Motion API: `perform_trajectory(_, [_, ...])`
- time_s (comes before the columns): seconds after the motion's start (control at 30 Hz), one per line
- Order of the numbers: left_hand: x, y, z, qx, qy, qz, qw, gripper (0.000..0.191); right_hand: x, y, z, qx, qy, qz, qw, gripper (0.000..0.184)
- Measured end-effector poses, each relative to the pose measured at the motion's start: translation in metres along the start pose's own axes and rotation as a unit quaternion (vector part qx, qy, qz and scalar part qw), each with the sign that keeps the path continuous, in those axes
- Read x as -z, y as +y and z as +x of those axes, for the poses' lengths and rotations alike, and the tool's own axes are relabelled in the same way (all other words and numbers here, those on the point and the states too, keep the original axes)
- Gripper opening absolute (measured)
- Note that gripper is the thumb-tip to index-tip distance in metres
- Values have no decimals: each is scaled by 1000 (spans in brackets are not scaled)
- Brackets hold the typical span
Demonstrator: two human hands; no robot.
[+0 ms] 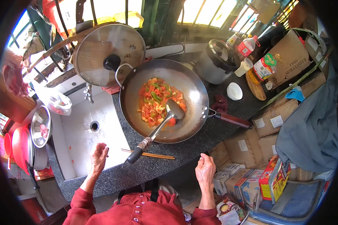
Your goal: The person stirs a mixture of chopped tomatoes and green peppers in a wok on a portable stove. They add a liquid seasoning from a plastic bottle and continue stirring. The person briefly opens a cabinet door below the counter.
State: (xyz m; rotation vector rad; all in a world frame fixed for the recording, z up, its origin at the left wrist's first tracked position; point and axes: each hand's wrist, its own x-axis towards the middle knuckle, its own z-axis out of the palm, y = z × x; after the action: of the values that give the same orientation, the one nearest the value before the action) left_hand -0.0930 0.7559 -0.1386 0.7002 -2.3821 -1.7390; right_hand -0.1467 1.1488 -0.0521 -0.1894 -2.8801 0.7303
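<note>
My left hand (99,158) hovers over the front part of the white sink (81,146), fingers loosely bent and holding nothing. My right hand (205,169) is just off the front edge of the dark speckled stone counter (169,150), its fingers curled in with nothing visible in them. Between them stands a large metal wok (183,76) with cooked tomato, egg and green pepper (157,98). A metal spatula (159,126) rests in it, its black handle projecting over the near rim. A pair of wooden chopsticks (157,155) lies on the counter below the wok.
A glass lid (93,59) leans behind the sink. Right of the wok are its red-brown handle (233,119), a rice cooker (218,62), a white bowl (234,91) and an oil bottle (263,69). At left, a metal bowl (41,126) holds raw meat. Cardboard boxes (242,143) stand at right.
</note>
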Motion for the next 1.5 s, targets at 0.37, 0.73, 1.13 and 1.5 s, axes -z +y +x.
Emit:
perform_trajectory(0.37, [-63, 64, -102, 81, -205, 54, 974, 16, 18, 56, 74, 216, -97, 86, 968, 21])
perform_trajectory(0.73, [-357, 185, -93, 207, -316, -476, 794, 54, 20, 247, 159, 70, -303, 322, 894, 21])
perform_trajectory(1.13, [-410, 218, -97, 163, -298, -691, 638, 30, 100, 155, 292, 188, -169, 337, 907, 23])
perform_trajectory(1.5, [-330, 194, -163, 166, -106, -693, 694, 29, -20, -176, 190, 844, 11, -26, 536, 49])
